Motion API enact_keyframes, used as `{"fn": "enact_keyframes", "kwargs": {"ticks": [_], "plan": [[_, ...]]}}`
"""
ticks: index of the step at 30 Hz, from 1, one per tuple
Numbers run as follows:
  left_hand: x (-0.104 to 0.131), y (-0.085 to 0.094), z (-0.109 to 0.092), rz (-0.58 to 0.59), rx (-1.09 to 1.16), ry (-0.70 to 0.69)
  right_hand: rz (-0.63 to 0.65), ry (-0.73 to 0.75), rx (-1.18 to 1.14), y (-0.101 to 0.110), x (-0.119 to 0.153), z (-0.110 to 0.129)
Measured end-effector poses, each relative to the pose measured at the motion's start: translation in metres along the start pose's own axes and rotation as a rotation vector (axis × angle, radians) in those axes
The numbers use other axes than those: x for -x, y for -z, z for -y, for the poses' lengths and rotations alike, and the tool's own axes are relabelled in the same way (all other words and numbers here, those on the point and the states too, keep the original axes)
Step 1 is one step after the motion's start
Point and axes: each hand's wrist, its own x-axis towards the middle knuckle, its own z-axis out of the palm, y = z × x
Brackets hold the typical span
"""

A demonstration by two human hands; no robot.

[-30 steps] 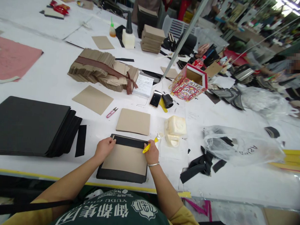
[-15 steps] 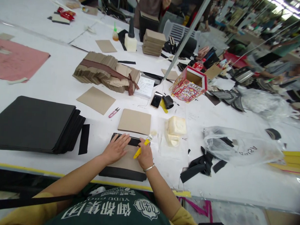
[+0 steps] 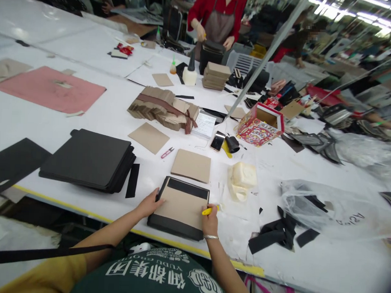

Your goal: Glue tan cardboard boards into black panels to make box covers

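Note:
In front of me lies a stack of black sheets with a beige board panel [image 3: 183, 201] on top, with black bands folded over its near and far edges. My left hand [image 3: 151, 203] grips the panel's left edge, thumb on top and fingers along the side. Closed around a yellow-handled brush [image 3: 209, 210], my right hand [image 3: 210, 224] rests against the right edge; the bristles are hardly visible. Just beyond the panel sits a beige board [image 3: 191, 165]. A cream-coloured glue container [image 3: 244, 175] stands to the right on a stained patch.
A thick pile of black sheets [image 3: 86, 157] and a black strip [image 3: 132, 180] lie left. Thread snips [image 3: 167, 152], a phone [image 3: 218, 140], bundled boards [image 3: 161, 107] and a red box [image 3: 260, 127] stand farther off. Black scraps [image 3: 272, 232] and a plastic bag [image 3: 328, 211] are right. A co-worker stands opposite.
My left hand has gone from flat on the panel's top to its left edge. My right hand has moved with the brush to the right edge. The view has shifted left.

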Motion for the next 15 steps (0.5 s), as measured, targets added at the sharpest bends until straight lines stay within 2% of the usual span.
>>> {"fn": "enact_keyframes", "kwargs": {"ticks": [2, 4, 6, 8, 10, 11, 13, 15], "plan": [[0.007, -0.006, 0.001, 0.041, 0.187, 0.001, 0.002, -0.058, -0.003, -0.007, 0.006, 0.010], [0.014, -0.010, 0.000, 0.033, 0.271, -0.026, -0.019, -0.043, -0.014, -0.011, 0.009, 0.016], [0.021, -0.009, -0.002, 0.045, 0.276, -0.020, -0.028, -0.010, -0.031, -0.012, 0.010, 0.018], [0.030, 0.001, -0.006, 0.088, 0.224, -0.026, -0.008, 0.009, -0.023, -0.010, 0.009, 0.016], [0.041, 0.024, -0.015, 0.076, 0.118, -0.094, 0.007, 0.020, 0.011, -0.006, 0.006, 0.013], [0.046, 0.042, -0.020, 0.033, 0.048, -0.157, -0.004, 0.035, 0.030, -0.004, 0.005, 0.012], [0.054, 0.087, -0.028, -0.137, -0.125, -0.288, -0.045, 0.079, 0.050, 0.002, 0.001, 0.011], [0.057, 0.144, -0.030, -0.412, -0.333, -0.286, -0.073, 0.117, 0.055, 0.009, -0.001, 0.014]]}}
